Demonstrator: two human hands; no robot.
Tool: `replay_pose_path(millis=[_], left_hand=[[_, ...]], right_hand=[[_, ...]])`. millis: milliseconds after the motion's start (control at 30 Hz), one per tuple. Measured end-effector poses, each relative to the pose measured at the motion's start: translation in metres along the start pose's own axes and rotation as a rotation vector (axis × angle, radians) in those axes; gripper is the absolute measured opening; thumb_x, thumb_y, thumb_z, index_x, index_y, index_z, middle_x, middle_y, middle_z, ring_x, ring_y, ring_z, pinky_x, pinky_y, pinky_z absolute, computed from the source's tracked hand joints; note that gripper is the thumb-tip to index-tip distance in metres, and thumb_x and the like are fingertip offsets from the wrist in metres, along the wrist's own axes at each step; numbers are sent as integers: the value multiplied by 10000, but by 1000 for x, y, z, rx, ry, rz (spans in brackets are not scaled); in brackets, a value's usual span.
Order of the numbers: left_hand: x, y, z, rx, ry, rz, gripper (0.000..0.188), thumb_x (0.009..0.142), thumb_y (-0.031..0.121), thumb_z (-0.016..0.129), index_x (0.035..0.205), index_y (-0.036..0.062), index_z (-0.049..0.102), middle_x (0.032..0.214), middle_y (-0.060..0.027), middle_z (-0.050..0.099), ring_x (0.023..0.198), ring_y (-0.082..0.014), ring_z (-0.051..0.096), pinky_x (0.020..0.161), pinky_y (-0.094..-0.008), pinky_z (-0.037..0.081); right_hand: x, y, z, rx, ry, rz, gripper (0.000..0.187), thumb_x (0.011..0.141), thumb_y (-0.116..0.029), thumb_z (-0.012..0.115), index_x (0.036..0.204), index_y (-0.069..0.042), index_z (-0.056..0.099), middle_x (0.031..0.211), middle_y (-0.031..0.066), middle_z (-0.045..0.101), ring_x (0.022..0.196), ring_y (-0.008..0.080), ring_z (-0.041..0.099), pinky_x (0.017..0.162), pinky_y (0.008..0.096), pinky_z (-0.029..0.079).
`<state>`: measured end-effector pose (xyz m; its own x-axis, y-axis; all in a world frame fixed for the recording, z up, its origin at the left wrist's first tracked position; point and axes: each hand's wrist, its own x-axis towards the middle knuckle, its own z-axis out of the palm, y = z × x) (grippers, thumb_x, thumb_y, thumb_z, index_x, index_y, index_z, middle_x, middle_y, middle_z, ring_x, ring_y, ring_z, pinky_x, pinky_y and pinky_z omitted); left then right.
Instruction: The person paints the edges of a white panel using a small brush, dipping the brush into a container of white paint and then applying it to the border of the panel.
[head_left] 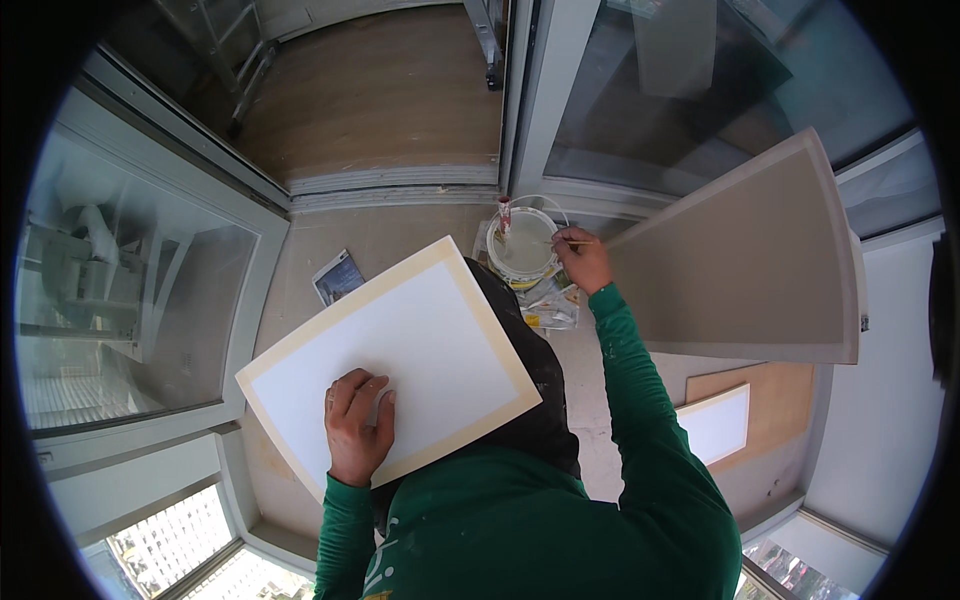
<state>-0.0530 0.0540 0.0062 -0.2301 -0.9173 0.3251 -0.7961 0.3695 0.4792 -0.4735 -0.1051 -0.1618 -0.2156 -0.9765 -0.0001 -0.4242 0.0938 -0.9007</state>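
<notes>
Across my lap lies a white rectangular panel [440,330] with a cream border, tilted in the view. My left hand [360,425] rests on its near part, fingers bent and thumb apart, holding nothing I can see. My right hand [583,262] pinches a thin paintbrush [573,242] with a light wooden handle at the right rim of a white bucket [522,272]. Pale paint or liquid shows inside the bucket; the brush's tip is too small to make out. A wider brush with a red, paint-smeared handle [504,210] leans at the bucket's left side.
Paint-marked papers [550,305] lie under and before the bucket. A printed leaflet [338,277] is left of it. At right leans a large grey-beige panel [740,270]; behind my right arm lie a smaller white panel [720,425] and a brown board [775,420]. A glass door [140,300] stands at left.
</notes>
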Motion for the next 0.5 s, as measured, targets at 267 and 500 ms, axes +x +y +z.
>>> replay_pose_path(millis=[267, 500], left_hand=[[-19, -25, -11, 106, 73, -129, 223, 863, -1, 780, 1084, 26, 772, 1128, -145, 685, 1000, -358, 657, 892, -469, 536], [-22, -33, -7, 123, 82, -169, 203, 867, -3, 776, 1068, 28, 780, 1103, -147, 668, 981, -343, 641, 867, -466, 530]], right_hand=[[102, 49, 61, -561, -500, 63, 327, 973, -227, 628, 1055, 30, 813, 907, 184, 806, 741, 294, 804, 682, 417, 649], [135, 87, 106, -826, -729, 184, 446, 900, -315, 728, 1148, 49, 804, 1153, 245, 796, 1079, 354, 783, 929, 469, 628]])
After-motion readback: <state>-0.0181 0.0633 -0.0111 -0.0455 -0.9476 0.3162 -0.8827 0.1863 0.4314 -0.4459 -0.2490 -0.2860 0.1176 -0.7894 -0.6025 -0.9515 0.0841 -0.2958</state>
